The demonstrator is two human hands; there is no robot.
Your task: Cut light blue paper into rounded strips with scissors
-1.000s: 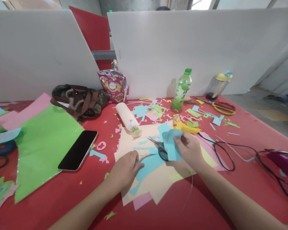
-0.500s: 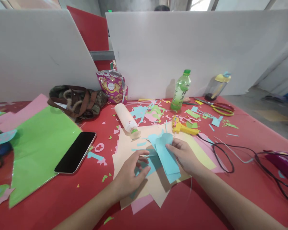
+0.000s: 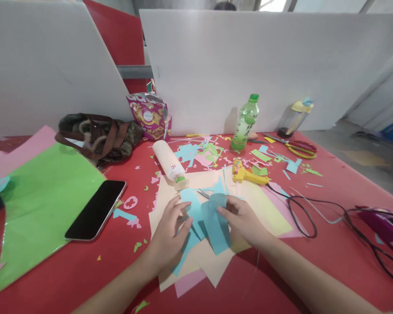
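My right hand [image 3: 244, 218] pinches a light-blue paper strip [image 3: 216, 226] with a rounded top, thumb in front and fingers mostly behind. Just left of it, a second blue strip [image 3: 196, 213] with a rounded end slants alongside, partly overlapped by the first. At that strip's left edge is my left hand [image 3: 168, 233], thumb and fingers apart; whether it touches the paper is hard to tell. Small scissors [image 3: 203, 194] show their metal blades behind the strips. Beneath both hands lie cream paper sheets [image 3: 212, 270] with more blue paper on them.
Around the sheets are a white bottle [image 3: 168, 161], a yellow glue gun [image 3: 249, 175] with a black cord, a phone [image 3: 96, 209] and a green sheet [image 3: 49, 196]. Farther back are a green drink bottle [image 3: 245, 122], paper scraps [image 3: 199, 152], large scissors [image 3: 296, 147] and a bag [image 3: 101, 137].
The two blue strips, earlier stacked in my right hand, are now spread apart, one shifted left to my left hand's fingers. Small scissor blades have come into sight. The view has shifted slightly.
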